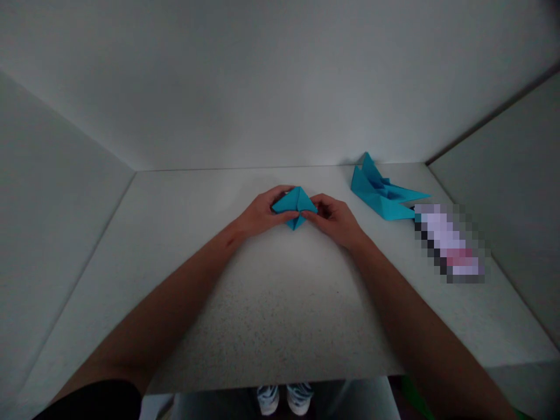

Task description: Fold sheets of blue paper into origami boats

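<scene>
A small folded piece of blue paper [294, 201], diamond-like with a crease down its middle, is held between my two hands above the middle of the table. My left hand [262, 213] grips its left side, the thumb pressed along the lower front. On the other side my right hand [335, 217] pinches the right part, its thumb close to the central crease. The fingers behind the paper are partly hidden. To the right, apart from my hands, lies a larger blue folded paper shape [382, 192] with pointed flaps.
A blurred-out flat object [450, 242] lies at the right, touching or close to the larger paper shape. White walls [280, 87] enclose the pale speckled table [280, 326] at the back and both sides. The table's front edge is near my legs and shoes.
</scene>
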{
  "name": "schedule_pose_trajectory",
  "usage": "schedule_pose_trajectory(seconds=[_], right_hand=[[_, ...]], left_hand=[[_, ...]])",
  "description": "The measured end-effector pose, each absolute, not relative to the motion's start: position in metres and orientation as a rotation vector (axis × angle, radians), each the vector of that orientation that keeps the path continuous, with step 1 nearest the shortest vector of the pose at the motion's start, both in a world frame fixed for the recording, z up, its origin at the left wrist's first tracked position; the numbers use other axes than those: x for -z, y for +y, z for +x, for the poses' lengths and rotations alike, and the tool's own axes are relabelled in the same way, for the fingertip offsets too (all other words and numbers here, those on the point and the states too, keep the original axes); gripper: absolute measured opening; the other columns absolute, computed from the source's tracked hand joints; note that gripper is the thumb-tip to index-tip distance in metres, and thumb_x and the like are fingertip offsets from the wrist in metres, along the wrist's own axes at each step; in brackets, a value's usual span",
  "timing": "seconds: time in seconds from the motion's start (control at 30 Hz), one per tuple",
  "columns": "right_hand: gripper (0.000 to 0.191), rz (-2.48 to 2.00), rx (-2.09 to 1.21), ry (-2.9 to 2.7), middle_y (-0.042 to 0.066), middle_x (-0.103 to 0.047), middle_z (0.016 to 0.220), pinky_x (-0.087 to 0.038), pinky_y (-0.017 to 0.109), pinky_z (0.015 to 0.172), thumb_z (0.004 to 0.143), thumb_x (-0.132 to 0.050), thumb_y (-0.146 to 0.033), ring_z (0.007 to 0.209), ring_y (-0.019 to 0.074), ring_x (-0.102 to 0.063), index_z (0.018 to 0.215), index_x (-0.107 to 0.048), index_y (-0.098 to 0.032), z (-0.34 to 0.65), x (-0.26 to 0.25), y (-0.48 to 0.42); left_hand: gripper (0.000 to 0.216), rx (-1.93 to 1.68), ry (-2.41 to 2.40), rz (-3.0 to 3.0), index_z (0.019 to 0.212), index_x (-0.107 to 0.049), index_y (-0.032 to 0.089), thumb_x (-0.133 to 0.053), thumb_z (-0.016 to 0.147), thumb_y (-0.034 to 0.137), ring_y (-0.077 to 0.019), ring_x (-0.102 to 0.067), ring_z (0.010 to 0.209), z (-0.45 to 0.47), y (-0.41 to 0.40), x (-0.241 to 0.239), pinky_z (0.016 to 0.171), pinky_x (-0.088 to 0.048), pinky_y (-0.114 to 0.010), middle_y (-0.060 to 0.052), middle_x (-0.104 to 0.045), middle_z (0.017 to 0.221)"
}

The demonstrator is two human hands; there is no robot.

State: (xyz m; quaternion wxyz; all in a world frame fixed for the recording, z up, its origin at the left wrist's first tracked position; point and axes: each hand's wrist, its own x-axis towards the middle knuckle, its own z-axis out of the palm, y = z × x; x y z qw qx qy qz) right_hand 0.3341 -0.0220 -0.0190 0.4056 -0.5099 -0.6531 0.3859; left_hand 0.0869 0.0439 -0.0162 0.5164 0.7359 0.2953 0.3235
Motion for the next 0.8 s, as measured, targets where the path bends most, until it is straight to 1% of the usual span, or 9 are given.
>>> schedule_pose_trajectory(seconds=[0.03, 0.1, 0.23, 0.33, 0.43, 0.53, 0.6, 0.67, 0.8], right_hand=[[0.042, -1.297, -0.979, -1.687, -0.006, -0.054, 0.068, -0.033, 0.030, 0.058, 0.094, -0.084, -0.063, 0.060, 0.0122, -0.042, 0.101, -0.073, -0.023, 0.334, 0.017, -0.023], [0.045, -1.286, -0.955, -1.737, -0.005, -0.051, 0.067, -0.033, 0.031, 0.060, 0.100, -0.076, -0.066, 0.061, 0.0127, -0.042, 0.089, -0.070, -0.022, 0.333, 0.013, -0.023], [0.052, -1.222, -0.789, -1.774, 0.000, -0.059, 0.074, -0.042, 0.034, 0.068, 0.108, -0.063, -0.067, 0.069, 0.0161, -0.051, 0.082, -0.067, -0.023, 0.331, 0.005, -0.022], [0.052, -1.192, -0.699, -1.762, 0.004, -0.064, 0.080, -0.046, 0.036, 0.072, 0.109, -0.063, -0.067, 0.074, 0.0193, -0.058, 0.082, -0.070, -0.023, 0.331, 0.002, -0.022], [0.053, -1.185, -0.622, -1.703, 0.005, -0.065, 0.081, -0.047, 0.037, 0.072, 0.109, -0.064, -0.069, 0.076, 0.0204, -0.060, 0.081, -0.070, -0.024, 0.331, 0.004, -0.021], [0.055, -1.237, -0.594, -1.554, 0.002, -0.061, 0.076, -0.045, 0.036, 0.067, 0.105, -0.065, -0.075, 0.070, 0.0189, -0.055, 0.083, -0.068, -0.025, 0.333, 0.010, -0.020], [0.055, -1.287, -0.644, -1.413, -0.002, -0.053, 0.068, -0.040, 0.033, 0.058, 0.102, -0.068, -0.080, 0.060, 0.0169, -0.049, 0.087, -0.065, -0.027, 0.335, 0.015, -0.018], [0.057, -1.302, -0.684, -1.295, -0.004, -0.049, 0.064, -0.033, 0.031, 0.050, 0.098, -0.070, -0.083, 0.052, 0.0145, -0.043, 0.089, -0.060, -0.028, 0.337, 0.017, -0.016], [0.060, -1.280, -0.664, -1.232, -0.003, -0.060, 0.076, -0.034, 0.029, 0.045, 0.095, -0.073, -0.084, 0.049, 0.0107, -0.047, 0.088, -0.053, -0.028, 0.338, 0.014, -0.014]], left_hand=[[0.052, -0.761, 0.732, 1.782, 0.117, -0.076, 0.020, -0.084, 0.092, 0.065, -0.0160, -0.061, 0.078, 0.087, 0.044, 0.015, 0.071, -0.050, -0.028, -0.002, -0.069, 0.090], [0.056, -0.739, 0.751, 1.795, 0.088, -0.071, 0.019, -0.070, 0.100, 0.073, -0.0148, -0.054, 0.072, 0.087, 0.043, 0.012, 0.068, -0.045, -0.028, 0.000, -0.060, 0.078], [0.069, -0.781, 0.735, 1.804, 0.071, -0.053, 0.021, -0.059, 0.102, 0.082, -0.0134, -0.042, 0.065, 0.089, 0.042, 0.006, 0.062, -0.036, -0.030, 0.002, -0.044, 0.068], [0.073, -0.810, 0.754, 1.789, 0.069, -0.053, 0.021, -0.061, 0.099, 0.088, -0.0141, -0.043, 0.065, 0.089, 0.042, 0.003, 0.063, -0.038, -0.031, 0.001, -0.047, 0.067], [0.074, -0.863, 0.796, 1.721, 0.073, -0.065, 0.021, -0.064, 0.094, 0.091, -0.0170, -0.056, 0.071, 0.090, 0.043, 0.005, 0.069, -0.048, -0.031, -0.001, -0.060, 0.071], [0.073, -0.974, 0.823, 1.598, 0.094, -0.082, 0.020, -0.067, 0.093, 0.091, -0.0247, -0.074, 0.096, 0.090, 0.046, 0.011, 0.088, -0.060, -0.036, -0.008, -0.080, 0.092], [0.074, -1.066, 0.827, 1.468, 0.109, -0.084, 0.019, -0.070, 0.092, 0.090, -0.0282, -0.079, 0.108, 0.090, 0.050, 0.015, 0.096, -0.064, -0.040, -0.012, -0.085, 0.107], [0.075, -1.132, 0.830, 1.329, 0.114, -0.080, 0.019, -0.073, 0.090, 0.090, -0.0275, -0.083, 0.104, 0.088, 0.054, 0.019, 0.091, -0.067, -0.041, -0.012, -0.085, 0.109], [0.070, -1.138, 0.849, 1.158, 0.104, -0.068, 0.021, -0.083, 0.083, 0.086, -0.0219, -0.084, 0.079, 0.085, 0.061, 0.024, 0.072, -0.069, -0.035, -0.007, -0.081, 0.099]])
